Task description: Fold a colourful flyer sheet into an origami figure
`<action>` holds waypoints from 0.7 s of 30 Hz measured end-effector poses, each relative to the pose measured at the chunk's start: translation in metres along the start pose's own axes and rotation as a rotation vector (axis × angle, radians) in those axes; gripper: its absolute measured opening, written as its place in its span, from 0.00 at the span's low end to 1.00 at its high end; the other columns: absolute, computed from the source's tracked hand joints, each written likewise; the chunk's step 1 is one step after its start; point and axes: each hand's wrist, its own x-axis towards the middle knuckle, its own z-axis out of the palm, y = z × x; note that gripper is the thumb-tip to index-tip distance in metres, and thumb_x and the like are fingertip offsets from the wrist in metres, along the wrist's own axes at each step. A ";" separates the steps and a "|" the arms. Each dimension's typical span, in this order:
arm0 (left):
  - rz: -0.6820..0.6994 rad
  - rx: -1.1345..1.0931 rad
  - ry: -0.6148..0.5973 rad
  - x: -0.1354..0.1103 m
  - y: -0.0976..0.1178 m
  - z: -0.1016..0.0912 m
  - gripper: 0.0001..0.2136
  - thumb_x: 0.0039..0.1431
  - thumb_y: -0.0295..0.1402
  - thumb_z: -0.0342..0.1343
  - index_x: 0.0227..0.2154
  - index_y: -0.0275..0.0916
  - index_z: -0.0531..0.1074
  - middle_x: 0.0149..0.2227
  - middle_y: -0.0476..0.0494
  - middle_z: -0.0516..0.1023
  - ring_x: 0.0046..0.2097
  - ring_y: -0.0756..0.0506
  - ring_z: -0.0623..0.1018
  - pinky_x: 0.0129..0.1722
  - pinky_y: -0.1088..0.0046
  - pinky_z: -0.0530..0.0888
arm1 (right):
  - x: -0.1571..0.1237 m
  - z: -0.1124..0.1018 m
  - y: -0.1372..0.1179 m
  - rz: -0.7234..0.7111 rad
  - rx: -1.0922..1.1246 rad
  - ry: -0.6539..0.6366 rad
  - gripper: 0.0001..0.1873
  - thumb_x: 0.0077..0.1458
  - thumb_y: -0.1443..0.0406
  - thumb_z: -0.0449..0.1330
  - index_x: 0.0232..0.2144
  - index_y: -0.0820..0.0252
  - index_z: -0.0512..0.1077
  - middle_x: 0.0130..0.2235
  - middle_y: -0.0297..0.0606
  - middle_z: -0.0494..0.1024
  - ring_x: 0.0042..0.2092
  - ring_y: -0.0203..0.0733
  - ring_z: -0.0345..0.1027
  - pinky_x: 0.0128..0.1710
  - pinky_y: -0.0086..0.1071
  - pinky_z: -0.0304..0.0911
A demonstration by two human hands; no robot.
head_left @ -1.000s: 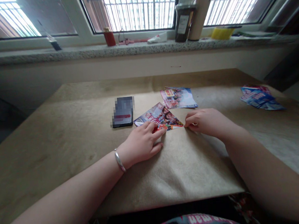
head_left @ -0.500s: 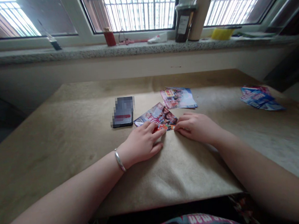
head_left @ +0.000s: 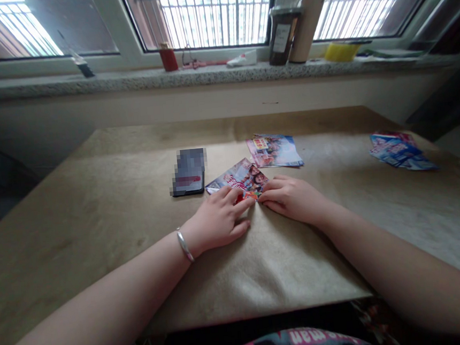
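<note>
A colourful printed leaflet point(head_left: 238, 174) lies askew on the table in front of me, its near edge partly covered by my fingers. My left hand point(head_left: 223, 216) rests palm down on its near left part, fingers spread, with a silver bangle on the wrist. At the leaflet's near right corner, my right hand point(head_left: 288, 197) has its fingers bent and pressed together on the paper's edge. Both sets of fingertips almost meet. An orange and red strip of the leaflet shows between them.
A dark phone point(head_left: 188, 172), partly pixelated, lies left of the leaflet. Behind it is a small stack of leaflets point(head_left: 278, 149); another fanned pile point(head_left: 401, 151) lies far right. The tan-covered table point(head_left: 96, 205) meets a wall below a stone windowsill point(head_left: 125, 83) holding assorted items.
My right hand has slid a little to the left along the leaflet's near edge, closer to my left hand. The left hand and the other things have stayed put.
</note>
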 end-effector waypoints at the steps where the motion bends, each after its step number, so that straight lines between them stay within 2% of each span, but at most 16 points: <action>1: -0.003 0.000 0.000 0.000 0.000 -0.001 0.22 0.62 0.42 0.47 0.57 0.40 0.62 0.53 0.38 0.66 0.55 0.38 0.63 0.56 0.57 0.62 | 0.001 0.000 0.000 -0.007 -0.001 0.000 0.11 0.59 0.66 0.53 0.35 0.59 0.77 0.36 0.41 0.77 0.40 0.41 0.66 0.40 0.33 0.62; 7: 0.009 -0.011 0.020 -0.001 0.000 -0.002 0.22 0.62 0.42 0.48 0.57 0.40 0.63 0.54 0.38 0.66 0.54 0.38 0.64 0.56 0.57 0.62 | 0.004 0.003 -0.002 -0.027 0.013 0.011 0.12 0.60 0.67 0.53 0.35 0.59 0.77 0.35 0.41 0.76 0.40 0.41 0.66 0.40 0.33 0.62; 13: 0.044 -0.007 0.017 0.002 -0.002 -0.001 0.22 0.61 0.41 0.48 0.56 0.39 0.63 0.53 0.39 0.67 0.52 0.39 0.65 0.56 0.58 0.62 | 0.004 0.005 -0.003 0.013 0.051 0.034 0.11 0.58 0.69 0.53 0.34 0.58 0.77 0.36 0.41 0.76 0.40 0.41 0.67 0.41 0.33 0.62; 21: 0.017 -0.004 0.033 0.007 -0.001 0.001 0.20 0.61 0.41 0.49 0.54 0.42 0.65 0.49 0.40 0.68 0.52 0.38 0.65 0.56 0.58 0.62 | 0.008 0.003 -0.010 0.033 0.022 0.014 0.11 0.56 0.70 0.53 0.32 0.60 0.76 0.36 0.41 0.75 0.40 0.41 0.66 0.42 0.33 0.62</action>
